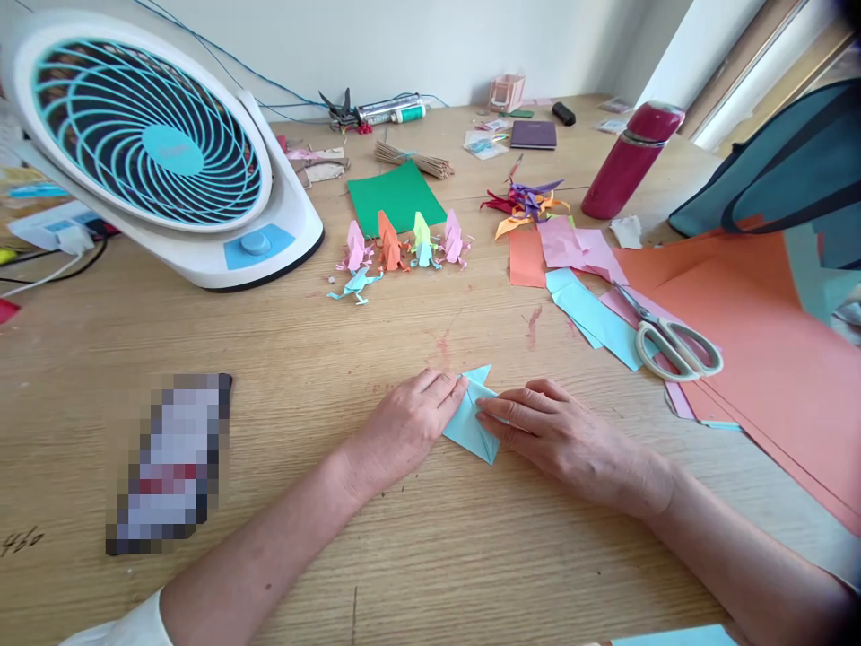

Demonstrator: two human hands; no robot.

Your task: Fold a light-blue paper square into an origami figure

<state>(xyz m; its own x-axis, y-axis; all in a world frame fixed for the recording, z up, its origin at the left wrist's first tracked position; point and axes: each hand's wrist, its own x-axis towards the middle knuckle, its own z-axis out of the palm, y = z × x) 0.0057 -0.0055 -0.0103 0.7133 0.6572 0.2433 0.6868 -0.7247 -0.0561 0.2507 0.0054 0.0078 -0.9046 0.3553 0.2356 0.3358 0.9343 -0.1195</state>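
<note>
A light blue sheet of origami paper (473, 431), partly folded with crease lines and a pointed flap at the top, lies on the wooden table between my two hands. My left hand (421, 413) presses its upper left edge with bent fingertips. From the other side, my right hand (558, 431) has its fingers on the right edge, with the thumb side low on the paper. Beyond the hands stand several small folded paper figures: pink (355, 245), orange (388, 242), yellow-green (421, 240), another pink (453, 239) and a light blue one (356, 284) in front.
A white fan (256, 202) stands at the left back; a blurred-out flat object (171, 462) lies nearer. To the right are scissors (676, 345), blue strips (595, 314), large orange sheets (753, 332), a red flask (629, 166) and a teal bag (780, 166). Behind the figures lies green paper (395, 199).
</note>
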